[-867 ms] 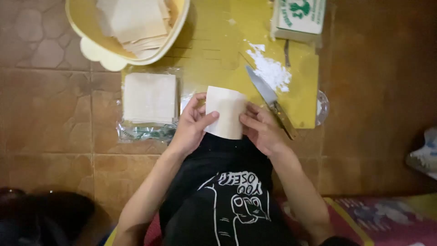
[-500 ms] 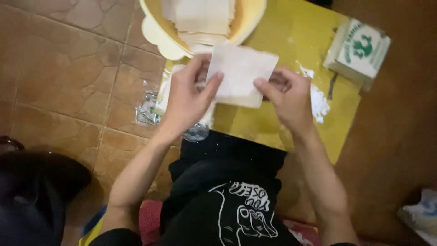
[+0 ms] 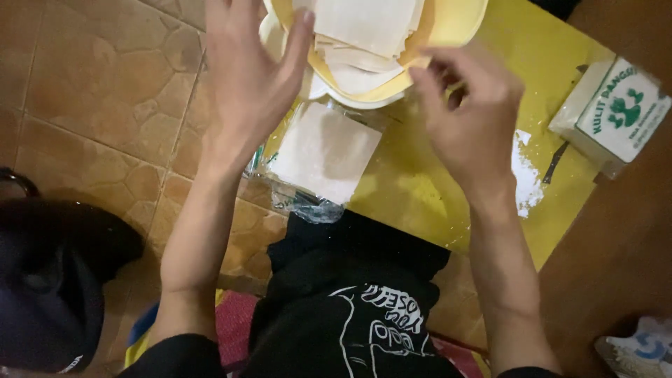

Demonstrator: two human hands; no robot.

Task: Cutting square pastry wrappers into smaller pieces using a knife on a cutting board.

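Observation:
My left hand (image 3: 245,84) is raised with its fingers spread beside the left rim of a yellow bowl (image 3: 458,28) that holds a pile of thin white square sheets (image 3: 367,24). My right hand (image 3: 469,119) hovers at the bowl's right side, fingers loosely curled, with nothing visible in it. Below the hands, a stack of the same white sheets (image 3: 322,150) lies on its opened clear plastic wrapper, half on the yellow board (image 3: 413,189).
A white-and-green packet (image 3: 616,112) sits at the board's right end, with spilled white flour (image 3: 525,175) and a dark knife handle (image 3: 556,161) beside it. Brown floor tiles (image 3: 91,105) lie to the left, a dark bag (image 3: 49,280) at lower left.
Both hands held one white sheet over the board, lifted it up to the yellow bowl and let go of it. Both hands are now empty by the bowl.

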